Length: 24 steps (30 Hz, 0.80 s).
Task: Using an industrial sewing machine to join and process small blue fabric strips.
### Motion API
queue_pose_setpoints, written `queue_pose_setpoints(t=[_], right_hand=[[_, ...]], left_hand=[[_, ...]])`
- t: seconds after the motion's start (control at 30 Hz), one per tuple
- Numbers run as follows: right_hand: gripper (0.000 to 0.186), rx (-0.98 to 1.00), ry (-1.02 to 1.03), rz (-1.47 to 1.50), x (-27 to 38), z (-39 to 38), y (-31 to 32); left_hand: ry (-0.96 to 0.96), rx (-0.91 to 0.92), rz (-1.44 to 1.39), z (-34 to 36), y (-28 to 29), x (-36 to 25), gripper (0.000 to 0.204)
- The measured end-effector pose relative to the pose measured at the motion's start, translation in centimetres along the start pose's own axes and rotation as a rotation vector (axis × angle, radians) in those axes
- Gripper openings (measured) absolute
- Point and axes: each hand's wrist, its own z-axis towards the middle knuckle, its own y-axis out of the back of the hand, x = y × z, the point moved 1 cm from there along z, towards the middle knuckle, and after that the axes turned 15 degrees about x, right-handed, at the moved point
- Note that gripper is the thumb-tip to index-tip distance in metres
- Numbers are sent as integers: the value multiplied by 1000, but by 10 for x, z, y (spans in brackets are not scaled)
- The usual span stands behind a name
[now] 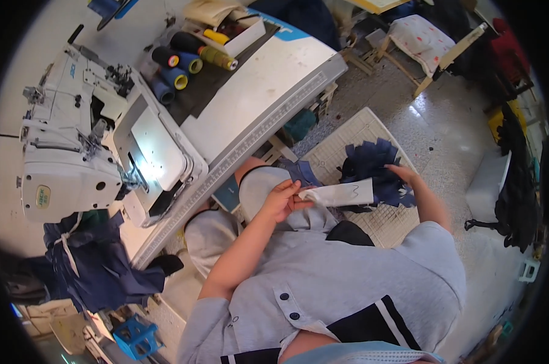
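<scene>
In the left hand [283, 202], pinched between thumb and fingers, the left end of a white strip [347, 193], its right end in front of dark blue cloth pieces [371, 161]. At the right side of those pieces, the right hand [402, 173], fingers bent; cannot tell whether gripping or just touching. Under the pieces, a cream plastic surface [366, 126]; well to the left, a white sewing machine [54, 121].

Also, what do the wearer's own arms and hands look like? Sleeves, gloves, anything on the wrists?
Left hand and right hand: bare, no gloves. No watch or bracelet visible; rings too small to tell. Left sleeve and right sleeve: short, plain light grey, matching the shirt. No cables or markings visible on either arm.
</scene>
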Motion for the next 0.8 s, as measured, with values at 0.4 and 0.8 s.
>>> queue_pose_setpoints(t=[0.4,0.8], right_hand=[[53,627,694,-579,101,-31,-188],[24,1188,204,-1031,154,-71,-262]], left_hand=[[-507,118,546,-132,-72,-75,24],[-1159,-559,943,-421,-73,-64,30]])
